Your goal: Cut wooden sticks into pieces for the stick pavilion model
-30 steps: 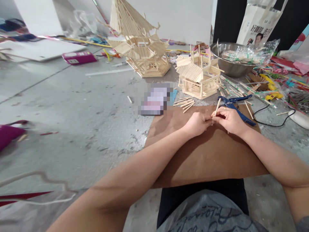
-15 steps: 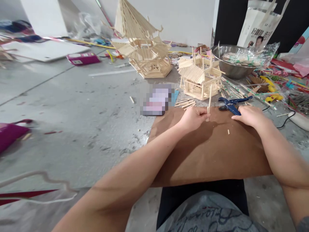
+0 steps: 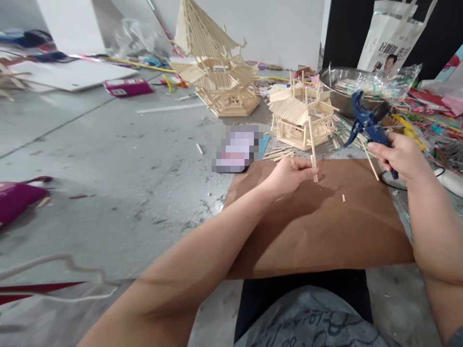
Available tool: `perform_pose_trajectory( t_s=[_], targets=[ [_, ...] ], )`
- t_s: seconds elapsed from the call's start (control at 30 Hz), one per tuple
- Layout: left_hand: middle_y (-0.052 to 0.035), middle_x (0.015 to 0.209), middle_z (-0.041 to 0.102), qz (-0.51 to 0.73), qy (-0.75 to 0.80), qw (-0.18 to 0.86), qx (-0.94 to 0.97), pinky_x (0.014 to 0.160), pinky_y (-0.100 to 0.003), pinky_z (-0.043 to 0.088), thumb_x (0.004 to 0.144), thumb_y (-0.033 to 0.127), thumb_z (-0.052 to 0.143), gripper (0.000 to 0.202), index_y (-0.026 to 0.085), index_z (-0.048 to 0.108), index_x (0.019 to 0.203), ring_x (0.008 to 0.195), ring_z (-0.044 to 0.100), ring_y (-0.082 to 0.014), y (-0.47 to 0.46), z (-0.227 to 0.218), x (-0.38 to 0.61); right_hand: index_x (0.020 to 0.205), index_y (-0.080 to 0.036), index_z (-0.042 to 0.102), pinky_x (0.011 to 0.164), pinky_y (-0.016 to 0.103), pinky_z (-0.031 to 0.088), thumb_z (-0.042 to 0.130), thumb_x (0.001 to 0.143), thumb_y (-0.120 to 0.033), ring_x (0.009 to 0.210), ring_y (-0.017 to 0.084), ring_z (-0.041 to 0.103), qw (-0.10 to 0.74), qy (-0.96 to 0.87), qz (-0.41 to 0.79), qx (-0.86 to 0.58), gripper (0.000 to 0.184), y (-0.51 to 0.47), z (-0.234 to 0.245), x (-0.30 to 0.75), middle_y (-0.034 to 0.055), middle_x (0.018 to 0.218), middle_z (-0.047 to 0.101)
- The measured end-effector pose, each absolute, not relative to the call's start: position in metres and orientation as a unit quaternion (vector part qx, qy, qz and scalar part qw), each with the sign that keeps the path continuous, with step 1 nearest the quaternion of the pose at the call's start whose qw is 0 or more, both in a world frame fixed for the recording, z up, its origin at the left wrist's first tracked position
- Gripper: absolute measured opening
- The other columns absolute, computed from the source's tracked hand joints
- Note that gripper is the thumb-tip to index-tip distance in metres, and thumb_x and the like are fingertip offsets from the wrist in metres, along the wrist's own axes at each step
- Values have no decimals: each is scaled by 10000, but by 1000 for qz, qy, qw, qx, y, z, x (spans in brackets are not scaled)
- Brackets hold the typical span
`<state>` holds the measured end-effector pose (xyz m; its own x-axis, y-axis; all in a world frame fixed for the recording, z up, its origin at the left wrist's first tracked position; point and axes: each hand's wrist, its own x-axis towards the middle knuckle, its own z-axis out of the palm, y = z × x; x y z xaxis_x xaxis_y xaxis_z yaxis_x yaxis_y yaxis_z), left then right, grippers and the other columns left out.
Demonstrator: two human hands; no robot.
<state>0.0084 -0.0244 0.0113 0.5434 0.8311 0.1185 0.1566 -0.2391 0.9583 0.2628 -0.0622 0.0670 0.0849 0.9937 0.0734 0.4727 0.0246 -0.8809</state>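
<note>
My left hand (image 3: 294,174) pinches thin wooden sticks (image 3: 313,144) over the brown sheet; a long one leans upward and a shorter one lies against it. On the right, my right hand (image 3: 400,153) is closed round the handles of a blue pipe cutter (image 3: 365,118), raised with its jaw upward. A loose wooden stick (image 3: 373,164) shows just below that hand. Behind my left hand stands a small, partly roofed wooden-stick pavilion (image 3: 302,115). A short stick offcut (image 3: 344,198) rests on the brown sheet (image 3: 318,231).
A taller stick pagoda (image 3: 224,72) stands behind. Cut sticks (image 3: 280,154) lie beside a blurred phone (image 3: 235,150). At the back right, a metal bowl (image 3: 340,99) holds wrapped sticks, near a white paper bag (image 3: 387,41). A white device (image 3: 448,179) with a black cord lies right.
My right hand has lifted the blue pipe cutter off the surface, up and to the right. My left hand keeps its grip on the sticks; the long stick now leans left.
</note>
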Motion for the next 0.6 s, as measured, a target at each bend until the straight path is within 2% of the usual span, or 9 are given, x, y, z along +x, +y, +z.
perform_pose_trajectory(
  t_s=[0.07, 0.2, 0.33, 0.47, 0.53, 0.6],
  targets=[
    [-43, 727, 682, 343, 325, 565, 677, 739, -261, 457, 692, 340, 624, 209, 137, 671, 674, 816, 610, -152, -27, 13, 10, 627, -212, 424, 320, 216, 201, 628, 687, -418, 312, 58, 311, 415, -563, 431, -570, 296, -65, 67, 257, -74, 418, 388],
    [-51, 743, 692, 362, 297, 634, 615, 837, -296, 448, 640, 335, 685, 197, 138, 673, 634, 899, 611, -171, -28, 16, 11, 599, -196, 432, 304, 208, 196, 648, 668, -371, 291, 48, 332, 396, -535, 529, -526, 286, -67, 64, 242, -67, 401, 417],
    [-38, 680, 681, 397, 309, 642, 578, 842, -307, 453, 612, 352, 712, 219, 138, 666, 613, 816, 621, -153, -26, 17, 10, 579, -193, 413, 306, 210, 190, 624, 679, -349, 279, 49, 345, 382, -537, 567, -494, 281, -67, 62, 239, -66, 386, 427],
    [-27, 638, 662, 387, 298, 657, 574, 773, -291, 469, 619, 348, 709, 225, 128, 666, 643, 691, 608, -118, -26, 15, 10, 591, -198, 415, 311, 220, 216, 586, 690, -326, 265, 44, 295, 402, -530, 585, -464, 235, -65, 59, 242, -88, 379, 377],
    [-32, 652, 662, 368, 293, 677, 567, 736, -281, 474, 609, 346, 716, 233, 123, 666, 653, 695, 607, -119, -28, 14, 11, 600, -203, 421, 310, 224, 238, 573, 696, -343, 283, 54, 317, 426, -530, 553, -481, 227, -62, 53, 239, -81, 391, 386],
    [-28, 664, 662, 361, 292, 692, 553, 716, -269, 474, 595, 345, 726, 238, 126, 668, 669, 688, 603, -113, -31, 14, 12, 613, -201, 438, 323, 223, 284, 572, 694, -370, 324, 64, 385, 467, -533, 496, -502, 230, -58, 44, 233, -56, 452, 463]
  ],
)
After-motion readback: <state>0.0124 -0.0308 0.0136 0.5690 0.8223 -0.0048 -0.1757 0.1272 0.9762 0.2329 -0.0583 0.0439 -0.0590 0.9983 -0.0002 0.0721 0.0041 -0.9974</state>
